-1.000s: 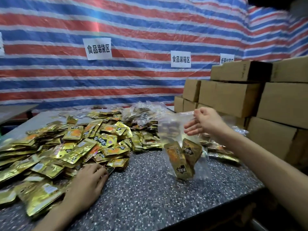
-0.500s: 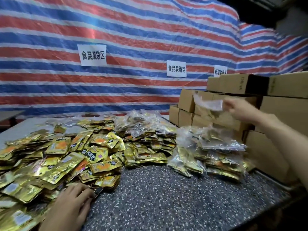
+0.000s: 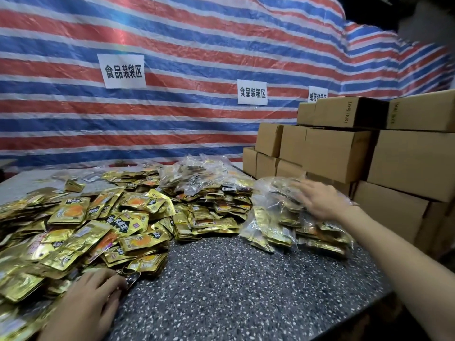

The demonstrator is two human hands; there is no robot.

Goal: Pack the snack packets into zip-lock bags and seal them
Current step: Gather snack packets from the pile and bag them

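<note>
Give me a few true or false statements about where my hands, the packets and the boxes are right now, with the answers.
1. The right hand is on the pile of filled clear bags. True.
2. The left hand holds a bag up in the air. False: it rests low at the edge of the loose gold packets.
3. The cardboard boxes are stacked on the left. False: they are on the right.
4. White signs hang on the striped tarp. True.
</note>
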